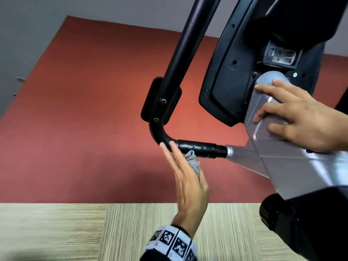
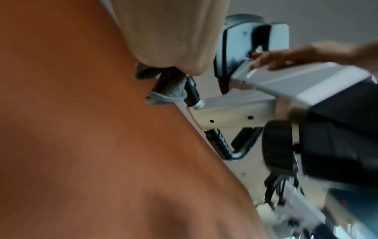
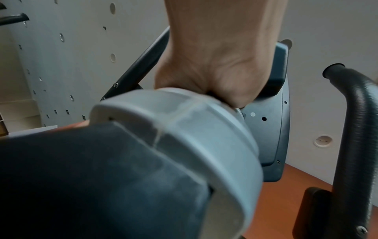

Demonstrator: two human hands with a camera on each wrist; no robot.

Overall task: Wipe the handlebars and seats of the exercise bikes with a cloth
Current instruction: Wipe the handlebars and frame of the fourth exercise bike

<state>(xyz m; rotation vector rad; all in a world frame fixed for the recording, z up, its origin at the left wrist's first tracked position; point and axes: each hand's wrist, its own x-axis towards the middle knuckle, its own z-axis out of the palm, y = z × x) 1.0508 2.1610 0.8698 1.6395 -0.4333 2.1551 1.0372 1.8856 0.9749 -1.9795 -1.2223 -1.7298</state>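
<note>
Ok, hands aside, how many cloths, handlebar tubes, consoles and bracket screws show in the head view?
grey cloth: 1
handlebar tube: 1
console: 1
bracket screws: 2, the upper screw and the lower screw
Total: 5

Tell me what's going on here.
A person is wiping an exercise bike. Their left hand holds a grey cloth against the black handlebar, at its bend near the joint with the silver frame. Their right hand rests on that frame, just below the console.
</note>
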